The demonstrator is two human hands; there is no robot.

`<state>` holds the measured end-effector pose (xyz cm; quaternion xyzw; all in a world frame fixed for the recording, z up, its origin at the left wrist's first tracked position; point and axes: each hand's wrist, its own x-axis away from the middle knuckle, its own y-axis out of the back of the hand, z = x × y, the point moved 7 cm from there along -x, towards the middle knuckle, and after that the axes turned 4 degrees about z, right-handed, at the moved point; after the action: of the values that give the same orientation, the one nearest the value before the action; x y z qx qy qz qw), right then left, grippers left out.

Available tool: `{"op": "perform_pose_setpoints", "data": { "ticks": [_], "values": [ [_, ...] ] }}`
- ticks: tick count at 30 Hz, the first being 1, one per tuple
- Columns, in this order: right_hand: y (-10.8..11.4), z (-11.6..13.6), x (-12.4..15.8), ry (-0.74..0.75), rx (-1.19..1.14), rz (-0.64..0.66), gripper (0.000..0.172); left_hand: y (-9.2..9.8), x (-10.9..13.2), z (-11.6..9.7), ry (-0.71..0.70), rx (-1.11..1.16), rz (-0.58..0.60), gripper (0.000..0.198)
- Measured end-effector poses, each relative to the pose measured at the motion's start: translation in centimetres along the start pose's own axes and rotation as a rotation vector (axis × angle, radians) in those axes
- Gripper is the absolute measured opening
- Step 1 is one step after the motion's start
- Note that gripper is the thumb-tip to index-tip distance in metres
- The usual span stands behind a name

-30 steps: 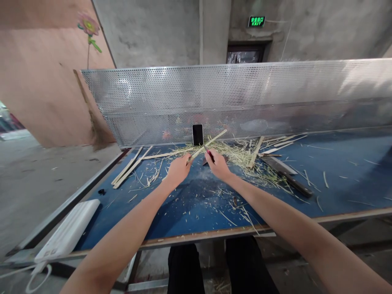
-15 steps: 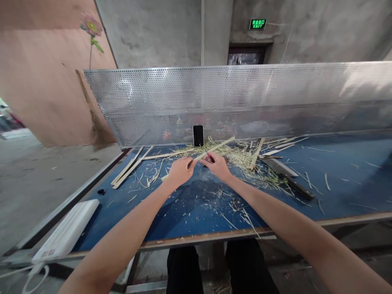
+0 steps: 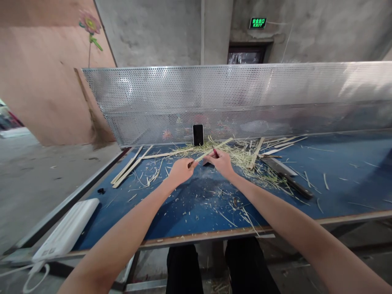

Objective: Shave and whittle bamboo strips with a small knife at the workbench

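Head camera: here's a broad blue-topped table (image 3: 343, 163), backed by a long silvery perforated metal panel (image 3: 171, 94). Across its middle sprawls a tangled heap of thin pale-green shavings (image 3: 235, 152); at the left front corner sits a white oblong plastic block (image 3: 69, 228) with a cable. Right of the heap lies a broad-bladed, dark-handled knife (image 3: 294, 184). And the hands! The left hand (image 3: 183, 170) is pinching a flat pale-green strip (image 3: 223, 144), slanting up and rightward in front of the heap. The right hand (image 3: 222, 163) curls its fingers round a small red-handled tool (image 3: 215, 153) beside that strip; whether they touch it, I can't tell. Behind, a black-screened phone (image 3: 198, 134) stands upright.
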<state>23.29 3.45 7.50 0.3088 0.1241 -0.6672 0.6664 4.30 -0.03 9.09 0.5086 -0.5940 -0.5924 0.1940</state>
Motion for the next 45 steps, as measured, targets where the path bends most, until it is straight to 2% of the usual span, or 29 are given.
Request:
{"op": "perform_pose_setpoints", "data": {
  "ticks": [7, 18, 24, 32, 36, 39, 41, 45],
  "values": [
    [0.9, -0.5, -0.4, 0.031, -0.002, -0.051, 0.04, -0.1, -0.1, 0.4, 0.013, -0.006, 0.0, 0.045],
    [0.1, -1.0, -0.4, 0.035, 0.028, 0.013, 0.039, 0.2, 0.0, 0.5, 0.046, -0.013, -0.011, 0.032],
    [-0.2, -0.9, -0.3, 0.004, -0.025, 0.036, 0.04, 0.2, 0.0, 1.0, 0.068, 0.028, -0.071, 0.027],
    [-0.3, -0.7, -0.2, 0.021, 0.01, 0.037, 0.039, -0.5, 0.0, 1.4, 0.061, 0.136, -0.041, 0.034],
    [-0.3, -0.4, -0.2, 0.022, 0.058, 0.048, 0.04, -1.0, -0.1, 1.7, 0.091, 0.144, -0.023, 0.03],
    [-0.6, 0.3, -0.1, 0.068, 0.118, 0.095, 0.044, -1.2, -0.2, 1.8, 0.123, 0.153, -0.011, 0.018],
    [-1.3, 0.6, 0.2, 0.11, 0.151, 0.18, 0.045, -1.2, -0.2, 1.9, 0.136, 0.165, 0.011, 0.011],
    [-3.4, 0.0, 0.9, 0.103, 0.257, 0.343, 0.046, -1.1, -0.1, 1.7, 0.163, 0.117, 0.064, 0.012]
  ]
}}
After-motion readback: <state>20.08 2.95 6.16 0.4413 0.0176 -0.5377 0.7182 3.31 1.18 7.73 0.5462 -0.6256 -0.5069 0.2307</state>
